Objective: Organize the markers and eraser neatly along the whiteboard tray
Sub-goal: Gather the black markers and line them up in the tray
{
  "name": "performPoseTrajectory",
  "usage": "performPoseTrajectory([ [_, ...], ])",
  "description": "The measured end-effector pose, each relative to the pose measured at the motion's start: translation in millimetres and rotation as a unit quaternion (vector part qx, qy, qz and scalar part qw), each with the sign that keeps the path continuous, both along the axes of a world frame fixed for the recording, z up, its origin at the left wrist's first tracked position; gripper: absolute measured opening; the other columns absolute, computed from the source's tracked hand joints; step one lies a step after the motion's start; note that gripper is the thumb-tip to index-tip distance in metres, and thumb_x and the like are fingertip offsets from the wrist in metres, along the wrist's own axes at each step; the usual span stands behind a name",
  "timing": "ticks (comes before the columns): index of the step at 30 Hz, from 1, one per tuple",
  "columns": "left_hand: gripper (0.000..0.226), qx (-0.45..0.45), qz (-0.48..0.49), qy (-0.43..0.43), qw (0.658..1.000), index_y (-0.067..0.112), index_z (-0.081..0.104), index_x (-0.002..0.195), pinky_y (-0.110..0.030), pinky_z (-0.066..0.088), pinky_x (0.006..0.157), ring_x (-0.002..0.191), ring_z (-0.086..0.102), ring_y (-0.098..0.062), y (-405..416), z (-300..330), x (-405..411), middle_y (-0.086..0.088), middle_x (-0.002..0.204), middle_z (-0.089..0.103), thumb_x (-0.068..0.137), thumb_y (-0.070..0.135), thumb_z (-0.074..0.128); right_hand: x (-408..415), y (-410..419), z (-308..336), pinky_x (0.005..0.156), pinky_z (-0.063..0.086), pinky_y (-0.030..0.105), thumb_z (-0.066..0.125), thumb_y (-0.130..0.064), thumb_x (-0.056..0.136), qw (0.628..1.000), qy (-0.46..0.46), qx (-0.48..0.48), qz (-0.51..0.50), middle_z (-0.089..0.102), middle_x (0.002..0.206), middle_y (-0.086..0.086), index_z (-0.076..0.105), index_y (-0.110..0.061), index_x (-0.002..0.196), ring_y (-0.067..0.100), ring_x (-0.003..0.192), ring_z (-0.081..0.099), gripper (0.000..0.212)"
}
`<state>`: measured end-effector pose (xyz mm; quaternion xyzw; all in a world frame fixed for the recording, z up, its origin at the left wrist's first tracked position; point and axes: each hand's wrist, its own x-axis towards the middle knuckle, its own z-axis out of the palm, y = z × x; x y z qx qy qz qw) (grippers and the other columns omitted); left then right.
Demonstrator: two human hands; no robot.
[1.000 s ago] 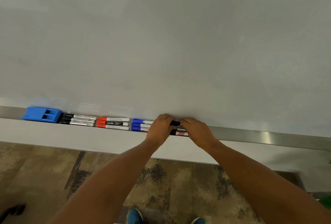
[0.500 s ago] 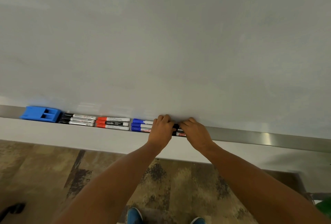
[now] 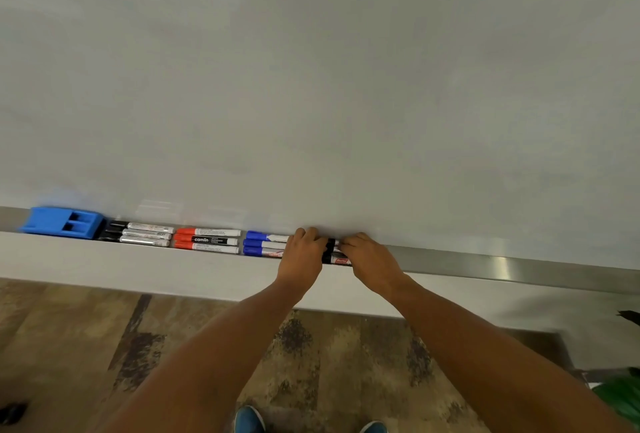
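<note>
Black markers (image 3: 330, 251) between both hands, left hand (image 3: 302, 256) and right hand (image 3: 370, 259) fingers curled onto them, on tray (image 3: 485, 264)

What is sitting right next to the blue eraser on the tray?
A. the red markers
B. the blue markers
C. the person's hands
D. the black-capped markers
D: the black-capped markers lie directly beside the blue eraser at the left end of the tray, with the red and blue groups and the hands farther to the right.
</note>
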<state>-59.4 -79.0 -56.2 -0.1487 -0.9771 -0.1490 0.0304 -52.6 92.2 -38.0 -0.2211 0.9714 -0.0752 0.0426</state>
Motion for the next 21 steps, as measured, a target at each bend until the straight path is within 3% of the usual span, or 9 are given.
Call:
performPoseTrajectory([
  [5,0.016,0.000,0.004,0.003,1.000,0.012,0.067,0.095,-0.035,0.046,0.080,0.090,0.052,-0.024,-2,4,-5,-0.008,0.097,0.061,0.090,0.006,0.053,5,7,2,0.071,0.055,0.039,0.072,-0.006,0.077,0.996,0.026,-0.022,-0.085,0.068,0.100,0.009,0.067,-0.010,0.104,0.026,0.096,0.060,0.027],
  [9,0.015,0.028,0.010,-0.006,1.000,0.010,0.065,0.097,-0.037,0.048,0.078,0.090,0.053,-0.024,-2,5,-6,-0.009,0.100,0.061,0.096,0.014,0.050,10,16,6,0.065,0.055,0.037,0.061,-0.008,0.083,0.982,0.058,-0.062,-0.166,0.066,0.091,0.008,0.067,-0.010,0.091,0.025,0.091,0.060,0.010],
  [12,0.014,0.040,0.026,-0.021,0.999,0.010,0.063,0.098,-0.037,0.048,0.078,0.090,0.052,-0.024,-4,4,-6,-0.008,0.101,0.060,0.096,0.018,0.052,12,21,7,0.067,0.055,0.038,0.055,-0.011,0.087,0.959,0.048,-0.090,-0.264,0.066,0.087,0.009,0.065,-0.009,0.085,0.027,0.083,0.062,0.010],
  [18,0.023,0.000,0.001,-0.018,1.000,0.013,0.058,0.109,-0.039,0.046,0.090,0.099,0.052,-0.025,-13,-2,-1,-0.007,0.110,0.058,0.097,0.030,0.050,13,17,3,0.065,0.051,0.032,0.058,-0.011,0.087,0.895,0.004,-0.179,-0.408,0.067,0.076,0.010,0.068,-0.007,0.079,0.027,0.070,0.063,0.014],
  [21,0.045,-0.054,-0.069,0.014,0.996,0.013,0.049,0.126,-0.043,0.043,0.101,0.113,0.049,-0.028,-23,-9,9,-0.008,0.124,0.053,0.094,0.045,0.050,13,7,3,0.059,0.046,0.028,0.059,-0.008,0.085,0.875,-0.020,-0.211,-0.435,0.065,0.072,0.010,0.067,-0.006,0.075,0.024,0.066,0.061,0.013],
])
